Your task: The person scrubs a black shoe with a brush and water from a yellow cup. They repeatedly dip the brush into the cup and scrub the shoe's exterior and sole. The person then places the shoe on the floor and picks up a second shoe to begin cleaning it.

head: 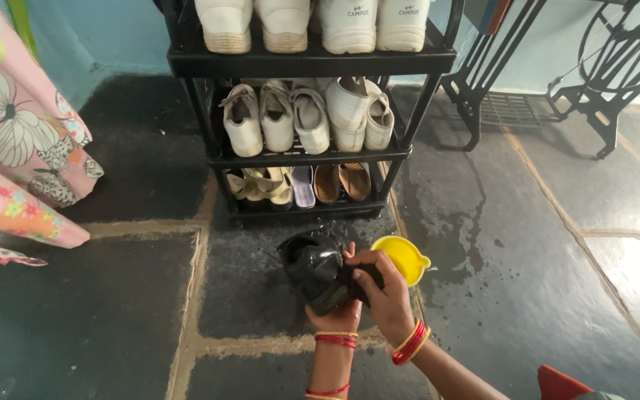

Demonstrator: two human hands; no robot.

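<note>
A glossy black leather shoe [318, 272] is held low over the floor, its long axis running from lower right to upper left, the opening end toward the rack. The left hand [337, 316] cups it from beneath, fingers closed on it; the right hand [381, 289] presses a dark cloth [364, 280] against its side. A round yellow plastic bowl [403, 257] sits just beside. The black three-tier shoe rack [312, 63] stands near ahead; open room lies left and right. The dark stone-slab floor [550, 244] shows wet patches.

black shoe [318, 272] | glossy, wet | tilted, held above floor
</note>
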